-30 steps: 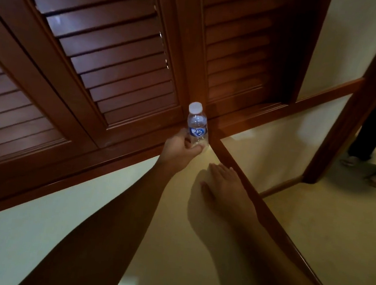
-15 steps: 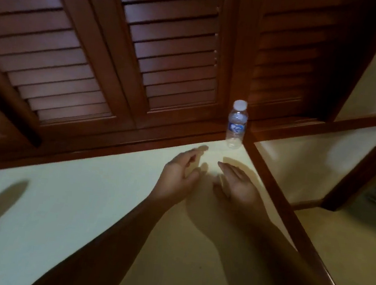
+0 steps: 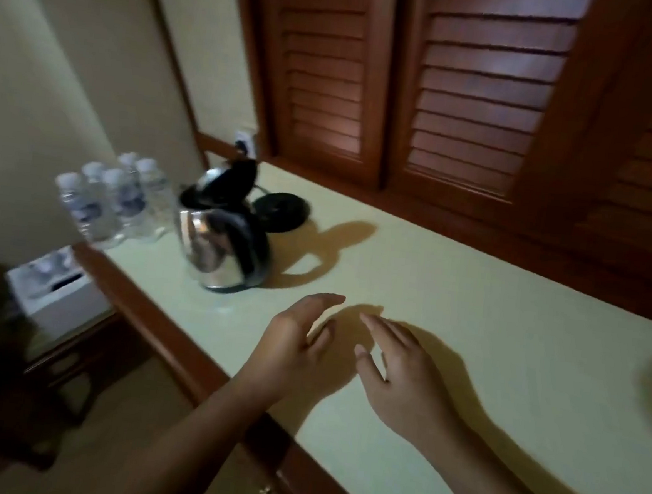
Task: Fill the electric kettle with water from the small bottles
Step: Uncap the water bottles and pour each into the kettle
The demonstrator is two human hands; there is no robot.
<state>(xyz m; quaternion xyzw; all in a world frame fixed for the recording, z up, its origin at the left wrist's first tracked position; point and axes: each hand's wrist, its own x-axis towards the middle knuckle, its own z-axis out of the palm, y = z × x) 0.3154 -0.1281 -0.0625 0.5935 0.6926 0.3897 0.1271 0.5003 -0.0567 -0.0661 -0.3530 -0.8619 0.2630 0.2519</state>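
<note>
A steel electric kettle (image 3: 220, 243) with a black handle stands on the pale green counter (image 3: 451, 300), its black lid tipped up. Its round black base (image 3: 280, 209) lies just behind it, off the kettle. Several small clear water bottles (image 3: 116, 200) with white caps cluster at the counter's left end, left of the kettle. My left hand (image 3: 297, 348) and my right hand (image 3: 400, 371) hover side by side over the counter, to the right of and nearer than the kettle. Both hold nothing, fingers relaxed.
Brown louvred shutters (image 3: 473, 93) line the wall behind the counter. A wall socket (image 3: 245, 139) with a plug sits behind the kettle base. Lower left, a white box (image 3: 50, 290) rests on a dark wooden stand. The counter's wooden front edge (image 3: 170, 335) runs diagonally.
My left hand let go of the bottle at the counter's corner and drew back. The view then swung left, bringing the kettle and bottle cluster into sight; that bottle is out of view.
</note>
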